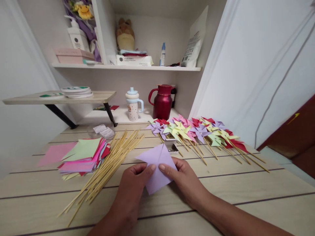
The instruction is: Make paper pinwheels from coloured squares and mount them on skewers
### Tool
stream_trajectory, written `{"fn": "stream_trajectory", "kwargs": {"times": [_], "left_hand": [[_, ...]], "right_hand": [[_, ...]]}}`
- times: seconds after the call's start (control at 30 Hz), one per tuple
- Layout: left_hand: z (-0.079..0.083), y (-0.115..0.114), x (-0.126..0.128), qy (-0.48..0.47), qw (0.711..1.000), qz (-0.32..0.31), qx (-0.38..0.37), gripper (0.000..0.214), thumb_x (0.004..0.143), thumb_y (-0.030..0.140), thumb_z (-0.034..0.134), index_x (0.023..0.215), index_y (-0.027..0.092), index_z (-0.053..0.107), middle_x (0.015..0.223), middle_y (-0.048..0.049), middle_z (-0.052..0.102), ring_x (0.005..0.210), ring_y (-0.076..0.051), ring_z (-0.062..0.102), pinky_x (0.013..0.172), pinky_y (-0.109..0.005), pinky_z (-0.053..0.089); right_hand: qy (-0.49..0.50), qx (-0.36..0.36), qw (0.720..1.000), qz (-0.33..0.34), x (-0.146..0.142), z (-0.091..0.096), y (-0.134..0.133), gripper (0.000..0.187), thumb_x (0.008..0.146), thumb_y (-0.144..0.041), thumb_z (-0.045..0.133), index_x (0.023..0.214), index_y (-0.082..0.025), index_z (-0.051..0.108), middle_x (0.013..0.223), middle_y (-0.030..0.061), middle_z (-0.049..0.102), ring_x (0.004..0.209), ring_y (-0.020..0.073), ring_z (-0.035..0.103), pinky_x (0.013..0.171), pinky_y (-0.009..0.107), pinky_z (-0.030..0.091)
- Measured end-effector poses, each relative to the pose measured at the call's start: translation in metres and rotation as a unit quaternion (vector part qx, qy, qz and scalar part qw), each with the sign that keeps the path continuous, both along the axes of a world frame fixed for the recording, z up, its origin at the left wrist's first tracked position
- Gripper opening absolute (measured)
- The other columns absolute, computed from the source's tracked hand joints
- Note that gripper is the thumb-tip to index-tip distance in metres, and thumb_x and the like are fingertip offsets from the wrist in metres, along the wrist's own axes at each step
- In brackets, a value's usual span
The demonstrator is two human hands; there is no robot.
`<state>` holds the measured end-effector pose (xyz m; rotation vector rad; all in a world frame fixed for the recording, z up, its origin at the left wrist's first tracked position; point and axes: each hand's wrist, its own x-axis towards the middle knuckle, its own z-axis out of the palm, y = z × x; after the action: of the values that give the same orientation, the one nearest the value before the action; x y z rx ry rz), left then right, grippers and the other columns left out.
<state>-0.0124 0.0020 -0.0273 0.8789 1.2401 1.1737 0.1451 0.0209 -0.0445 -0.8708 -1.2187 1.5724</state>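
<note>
A lilac paper square (161,160), with slits cut in from its corners, is held up between my two hands just above the table. My left hand (136,178) pinches its left side, thumb on top and fingers curled beneath. On the right side my right hand (180,177) grips it the same way, the two thumbs almost meeting near the middle. Behind the paper sits a small open box (173,148) with dark little pieces in it, partly hidden. Left of my hands lies a loose bundle of thin wooden sticks (110,164).
Stacked coloured paper sheets (83,154) lie at the left beside the sticks. Finished paper pinwheels (201,132) on sticks spread across the back right. A red jug (162,102) and a lidded cup (133,106) stand at the back. A raised wooden shelf (103,95) overhangs the back left.
</note>
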Motion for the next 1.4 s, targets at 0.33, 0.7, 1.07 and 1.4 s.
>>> {"fn": "stream_trajectory", "kwargs": {"times": [0.33, 0.7, 1.07, 1.4], "left_hand": [[0.003, 0.002, -0.011, -0.138, 0.989, 0.058, -0.001, 0.033, 0.067, 0.043, 0.079, 0.079, 0.013, 0.073, 0.077, -0.0074, 0.072, 0.066, -0.016, 0.057, 0.063, -0.029, 0.042], [0.001, 0.005, -0.013, -0.238, 0.970, 0.048, 0.010, 0.031, 0.069, 0.037, 0.080, 0.088, 0.013, 0.075, 0.088, -0.0076, 0.075, 0.075, -0.017, 0.064, 0.070, -0.029, 0.048], [-0.003, 0.002, -0.006, -0.243, 0.969, 0.030, 0.010, 0.029, 0.068, 0.038, 0.080, 0.081, 0.012, 0.074, 0.079, -0.0078, 0.073, 0.071, -0.016, 0.061, 0.068, -0.028, 0.046], [-0.004, -0.003, -0.003, -0.227, 0.974, 0.010, 0.004, 0.025, 0.073, 0.037, 0.076, 0.081, 0.014, 0.072, 0.076, -0.0042, 0.069, 0.069, -0.014, 0.055, 0.067, -0.027, 0.041]], "right_hand": [[-0.045, 0.069, 0.994, -0.072, 0.001, 0.006, 0.002, 0.048, 0.092, -0.048, 0.055, 0.133, -0.025, 0.044, 0.069, -0.0006, 0.068, 0.075, 0.0213, 0.068, 0.086, 0.038, 0.046], [-0.181, 0.283, 0.942, -0.025, 0.001, -0.004, -0.003, 0.048, 0.090, -0.022, 0.059, 0.134, -0.034, 0.043, 0.103, 0.0029, 0.061, 0.085, 0.0175, 0.064, 0.082, 0.035, 0.050], [-0.263, 0.364, 0.890, -0.076, -0.006, -0.005, -0.003, 0.017, 0.084, -0.020, 0.066, 0.096, -0.028, 0.074, 0.089, 0.0043, 0.073, 0.084, 0.0226, 0.065, 0.075, 0.033, 0.050], [-0.162, 0.231, 0.957, -0.069, -0.008, -0.004, -0.005, 0.012, 0.080, -0.022, 0.072, 0.092, -0.024, 0.072, 0.079, 0.0021, 0.071, 0.067, 0.0172, 0.066, 0.064, 0.028, 0.052]]}}
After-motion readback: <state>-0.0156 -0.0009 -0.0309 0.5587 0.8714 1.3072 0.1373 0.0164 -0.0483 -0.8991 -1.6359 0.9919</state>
